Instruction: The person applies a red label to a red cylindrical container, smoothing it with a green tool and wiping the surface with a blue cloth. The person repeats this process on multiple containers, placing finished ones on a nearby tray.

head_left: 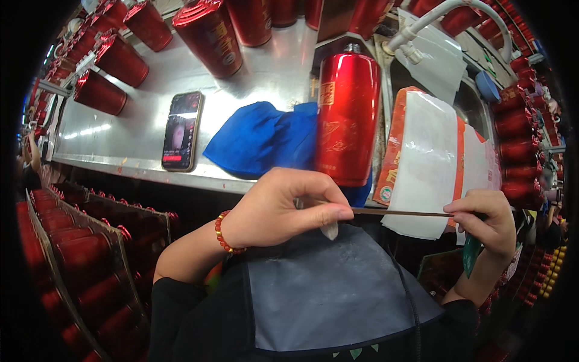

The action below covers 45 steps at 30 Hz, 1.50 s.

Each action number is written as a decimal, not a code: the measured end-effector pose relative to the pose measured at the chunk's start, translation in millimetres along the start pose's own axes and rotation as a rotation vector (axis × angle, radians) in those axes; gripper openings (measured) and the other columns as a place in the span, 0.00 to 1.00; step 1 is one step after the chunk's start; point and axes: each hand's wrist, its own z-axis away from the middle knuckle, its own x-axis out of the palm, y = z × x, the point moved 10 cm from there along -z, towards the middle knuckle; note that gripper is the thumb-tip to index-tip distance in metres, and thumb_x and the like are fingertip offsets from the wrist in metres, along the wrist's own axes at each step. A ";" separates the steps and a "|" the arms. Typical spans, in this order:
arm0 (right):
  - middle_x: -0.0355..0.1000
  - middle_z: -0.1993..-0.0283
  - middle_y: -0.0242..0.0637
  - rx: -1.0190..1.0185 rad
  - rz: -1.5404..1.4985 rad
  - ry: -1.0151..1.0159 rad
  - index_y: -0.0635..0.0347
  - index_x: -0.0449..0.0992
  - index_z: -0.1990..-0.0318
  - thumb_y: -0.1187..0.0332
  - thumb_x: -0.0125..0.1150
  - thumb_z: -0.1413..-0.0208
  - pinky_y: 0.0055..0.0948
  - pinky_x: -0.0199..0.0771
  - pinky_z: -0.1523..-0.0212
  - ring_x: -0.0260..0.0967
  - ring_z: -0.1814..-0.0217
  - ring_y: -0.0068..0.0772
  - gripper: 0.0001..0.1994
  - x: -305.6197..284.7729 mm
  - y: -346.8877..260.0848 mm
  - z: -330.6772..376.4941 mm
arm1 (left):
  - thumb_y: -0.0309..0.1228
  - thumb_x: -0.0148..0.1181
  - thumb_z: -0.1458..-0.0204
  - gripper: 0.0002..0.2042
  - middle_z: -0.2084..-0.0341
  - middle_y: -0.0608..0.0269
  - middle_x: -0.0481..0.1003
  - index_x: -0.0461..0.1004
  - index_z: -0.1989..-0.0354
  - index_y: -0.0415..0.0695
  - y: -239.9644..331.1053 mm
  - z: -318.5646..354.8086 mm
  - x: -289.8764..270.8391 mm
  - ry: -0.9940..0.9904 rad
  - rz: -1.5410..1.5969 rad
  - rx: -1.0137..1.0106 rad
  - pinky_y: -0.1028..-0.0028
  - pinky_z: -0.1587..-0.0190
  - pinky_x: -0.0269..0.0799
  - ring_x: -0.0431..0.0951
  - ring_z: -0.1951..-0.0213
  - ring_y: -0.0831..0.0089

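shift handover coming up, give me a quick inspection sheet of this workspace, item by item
Surface: shiny metal table, small brownish marks near its front edge
Job's things: thin brown strip stretched between the hands; red bottle beyond it
Clutter: phone with screen lit, rumpled blue cloth, white sheet on orange-red packaging
Hands: left hand and right hand each pinch the strip
Cables: dark cord over the gray apron; its use can't be told
Surroundings: metal sink, white curved pipe, many red containers at both sides
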 end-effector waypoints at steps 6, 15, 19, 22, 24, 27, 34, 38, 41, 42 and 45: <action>0.78 0.58 0.41 0.162 0.496 0.462 0.66 0.81 0.53 0.74 0.68 0.44 0.24 0.68 0.67 0.75 0.64 0.27 0.12 -12.5 50.4 -1.7 | 0.24 0.68 0.42 0.04 0.72 0.60 0.83 0.84 0.62 0.36 2.6 6.2 -4.4 0.159 -0.278 0.111 0.78 0.66 0.76 0.84 0.70 0.76; 0.79 0.61 0.37 -0.296 -0.202 0.018 0.64 0.84 0.56 0.74 0.76 0.50 0.23 0.69 0.69 0.75 0.64 0.25 0.13 93.6 -30.4 -67.8 | 0.24 0.67 0.43 0.04 0.71 0.59 0.83 0.84 0.61 0.39 26.5 2.5 9.3 0.202 -0.470 0.349 0.73 0.67 0.76 0.84 0.70 0.69; 0.75 0.69 0.33 -0.192 -0.396 0.087 0.65 0.83 0.66 0.76 0.72 0.45 0.22 0.69 0.64 0.73 0.66 0.20 0.03 93.2 -2.3 -75.2 | 0.22 0.64 0.39 0.04 0.72 0.60 0.83 0.83 0.60 0.36 2.9 7.0 -10.2 0.274 -0.344 0.117 0.80 0.69 0.75 0.84 0.70 0.79; 0.76 0.68 0.30 -0.027 -0.484 0.143 0.66 0.81 0.65 0.76 0.69 0.41 0.19 0.68 0.65 0.71 0.66 0.16 0.03 96.1 21.5 -73.8 | 0.23 0.63 0.39 0.05 0.73 0.62 0.83 0.83 0.60 0.35 -7.9 13.5 -25.9 0.393 -0.313 0.026 0.82 0.67 0.73 0.82 0.70 0.82; 0.76 0.67 0.29 0.056 -0.532 0.166 0.66 0.80 0.64 0.76 0.68 0.39 0.17 0.68 0.65 0.71 0.67 0.14 0.03 94.5 36.7 -69.0 | 0.25 0.66 0.40 0.04 0.76 0.63 0.81 0.83 0.64 0.36 -2.8 22.5 -37.3 0.509 -0.392 0.125 0.80 0.70 0.71 0.79 0.74 0.82; 0.76 0.67 0.28 0.083 -0.602 0.169 0.67 0.79 0.63 0.75 0.67 0.38 0.15 0.69 0.66 0.70 0.68 0.13 0.04 96.6 47.0 -65.9 | 0.25 0.68 0.43 0.04 0.78 0.64 0.79 0.83 0.68 0.39 0.1 36.2 -51.7 0.657 -0.435 0.200 0.78 0.74 0.68 0.75 0.78 0.80; 0.69 0.71 0.27 0.112 -0.628 0.202 0.65 0.77 0.67 0.76 0.63 0.38 0.15 0.60 0.76 0.63 0.77 0.12 0.05 97.2 53.4 -65.4 | 0.43 0.81 0.59 0.36 0.38 0.53 0.73 0.77 0.40 0.44 37.0 25.1 -14.1 0.608 -1.134 0.499 0.64 0.38 0.64 0.70 0.40 0.58; 0.76 0.68 0.28 0.125 -0.677 0.176 0.67 0.79 0.61 0.75 0.67 0.38 0.16 0.68 0.66 0.69 0.67 0.13 0.04 97.7 52.9 -62.1 | 0.50 0.81 0.62 0.42 0.30 0.50 0.63 0.75 0.36 0.46 24.8 0.7 -9.9 0.587 -1.089 0.456 0.62 0.34 0.59 0.64 0.35 0.55; 0.76 0.68 0.30 0.030 -0.575 0.256 0.67 0.80 0.62 0.77 0.68 0.40 0.18 0.68 0.65 0.71 0.68 0.17 0.03 89.9 40.7 -56.6 | 0.51 0.80 0.62 0.38 0.30 0.50 0.63 0.78 0.40 0.49 33.5 8.6 -1.8 0.562 -1.136 0.625 0.61 0.33 0.59 0.63 0.34 0.54; 0.76 0.69 0.32 -0.087 -0.429 0.279 0.67 0.81 0.63 0.77 0.69 0.42 0.19 0.68 0.66 0.71 0.69 0.20 0.03 82.1 28.0 -55.5 | 0.50 0.80 0.62 0.35 0.31 0.50 0.64 0.80 0.43 0.50 37.2 7.9 1.8 0.532 -1.108 0.633 0.60 0.32 0.59 0.62 0.33 0.53; 0.76 0.70 0.36 -0.339 -0.096 0.336 0.66 0.83 0.64 0.77 0.74 0.49 0.23 0.68 0.69 0.72 0.71 0.27 0.06 67.3 -9.4 -47.7 | 0.48 0.79 0.61 0.24 0.32 0.51 0.66 0.87 0.53 0.55 41.8 -0.7 8.6 0.393 -0.997 0.584 0.58 0.31 0.59 0.59 0.30 0.51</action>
